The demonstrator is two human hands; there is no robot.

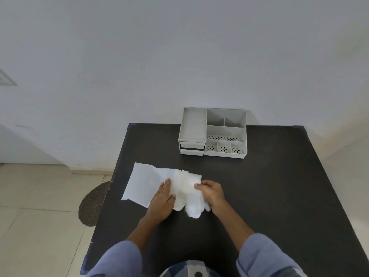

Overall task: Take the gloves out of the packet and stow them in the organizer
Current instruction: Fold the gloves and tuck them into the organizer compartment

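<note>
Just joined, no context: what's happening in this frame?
A person is working white gloves out of a flat white packet on a black table. The left hand lies flat, pinning the packet; the right hand pinches the gloves, which are partly out. The grey organizer at the table's far edge holds nothing visible yet.

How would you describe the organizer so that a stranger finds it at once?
Look at the black table, at its far edge against the wall. There stands the organizer, a pale grey plastic box. Unlike the flat white packet nearby, it is rigid, with open compartments and small drawers.
</note>
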